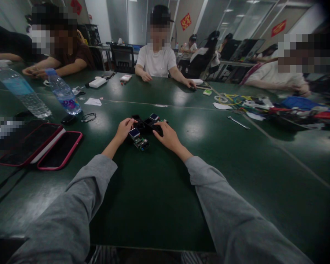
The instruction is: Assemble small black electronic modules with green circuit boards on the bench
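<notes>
My left hand has its fingertips closed at the edge of a black plastic part. Just below those fingers lies a green circuit board with a small screen, flat on the table. To the right, my right hand is curled over another black plastic casing, its thumb on the near side. A second small screen module sits just beyond the casing. The hands partly hide the black parts, so their exact shape is unclear.
The green table holds two water bottles, a red-edged phone case and a thin cable at left. A wrench and a pile of wires lie at right. Several people sit around.
</notes>
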A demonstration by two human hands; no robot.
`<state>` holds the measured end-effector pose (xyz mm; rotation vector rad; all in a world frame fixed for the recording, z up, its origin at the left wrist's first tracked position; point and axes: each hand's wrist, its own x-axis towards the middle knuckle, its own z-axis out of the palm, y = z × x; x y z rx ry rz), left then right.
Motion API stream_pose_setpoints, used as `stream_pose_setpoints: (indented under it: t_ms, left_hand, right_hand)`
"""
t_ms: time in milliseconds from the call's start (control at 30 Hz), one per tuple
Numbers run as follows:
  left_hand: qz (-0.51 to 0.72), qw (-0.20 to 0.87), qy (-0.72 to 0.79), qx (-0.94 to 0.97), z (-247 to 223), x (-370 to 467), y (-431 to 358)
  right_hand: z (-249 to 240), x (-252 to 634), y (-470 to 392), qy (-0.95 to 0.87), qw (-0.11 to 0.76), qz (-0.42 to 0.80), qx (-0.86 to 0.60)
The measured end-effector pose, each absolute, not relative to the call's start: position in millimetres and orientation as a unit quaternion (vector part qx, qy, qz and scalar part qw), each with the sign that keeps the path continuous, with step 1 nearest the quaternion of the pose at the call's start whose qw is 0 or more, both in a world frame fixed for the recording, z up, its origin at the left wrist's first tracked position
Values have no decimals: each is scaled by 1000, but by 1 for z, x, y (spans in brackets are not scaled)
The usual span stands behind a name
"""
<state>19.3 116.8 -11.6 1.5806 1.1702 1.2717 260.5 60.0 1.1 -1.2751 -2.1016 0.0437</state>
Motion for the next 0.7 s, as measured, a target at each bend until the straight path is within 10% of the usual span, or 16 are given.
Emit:
stream_pose_setpoints:
  t_ms: [700]
  left_hand:
    - [497,390,461,624,-11,19,117]
  right_hand:
    - [1,260,60,-807,330,15,-490]
